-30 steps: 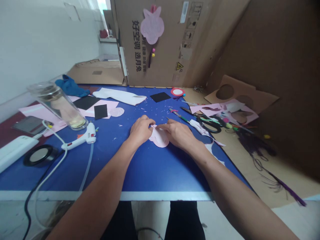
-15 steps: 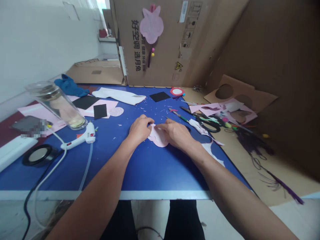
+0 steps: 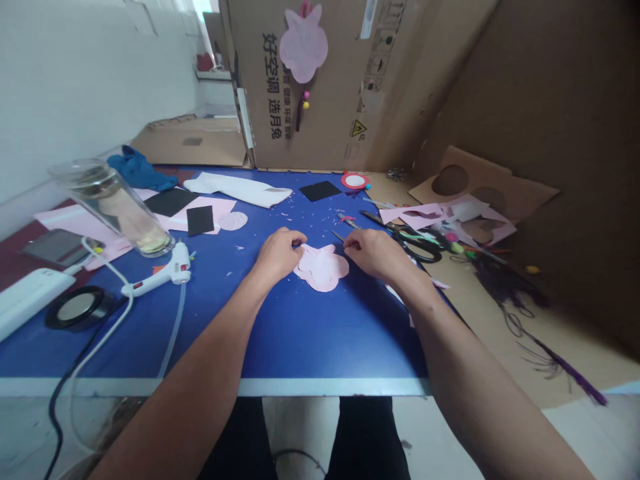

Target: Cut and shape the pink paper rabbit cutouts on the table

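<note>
A pink scalloped cutout [image 3: 325, 270] with two pointed tips lies on the blue table between my hands. My left hand [image 3: 279, 257] is closed at its upper left edge, thumb and forefinger pinching there. Off the cutout's right side, my right hand [image 3: 373, 250] is closed with its fingers curled; whether anything small is in them is hidden. A thin pointed blade [image 3: 338, 236] shows just left of the right hand, its other end covered by that hand. Black-handled scissors [image 3: 420, 248] lie to the right.
At left are a glue gun [image 3: 160, 277], a tall glass [image 3: 135, 213] of liquid, black tape [image 3: 77, 308] and a power strip [image 3: 35, 300]. A similar pink ornament [image 3: 303, 47] hangs on the cardboard. Paper offcuts [image 3: 450, 213] and purple tassels [image 3: 565, 367] lie at right.
My right hand has moved off the cutout to the right, uncovering most of it. My left hand stays at the left edge.
</note>
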Motion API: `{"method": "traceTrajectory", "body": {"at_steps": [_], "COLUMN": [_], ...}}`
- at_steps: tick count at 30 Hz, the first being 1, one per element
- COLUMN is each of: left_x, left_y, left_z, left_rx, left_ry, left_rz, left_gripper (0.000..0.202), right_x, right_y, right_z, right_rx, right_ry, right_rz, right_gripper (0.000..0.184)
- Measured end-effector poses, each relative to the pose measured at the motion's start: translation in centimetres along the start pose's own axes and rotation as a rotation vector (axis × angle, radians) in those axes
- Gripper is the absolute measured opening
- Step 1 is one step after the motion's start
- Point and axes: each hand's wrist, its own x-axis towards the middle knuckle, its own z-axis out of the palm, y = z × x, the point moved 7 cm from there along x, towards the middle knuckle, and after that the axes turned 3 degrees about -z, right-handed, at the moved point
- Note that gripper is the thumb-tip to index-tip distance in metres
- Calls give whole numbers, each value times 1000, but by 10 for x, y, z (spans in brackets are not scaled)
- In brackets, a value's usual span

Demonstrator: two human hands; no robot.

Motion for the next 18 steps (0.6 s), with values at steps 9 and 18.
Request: {"method": "traceTrajectory", "body": {"at_steps": [9,18], "left_x": [-14,-18], "left_y": [28,30], "left_z": [3,14], "left_rx": [27,121], "left_ry": [-76,-184], "left_rz": [164,187], "left_gripper": [21,26], "right_x": [3,1], "right_y": [11,6], "right_z": [8,13], "right_rx": [67,66], "right_ry": [-99,-164], "right_rz": [20,62], "right_gripper": [16,11]}}
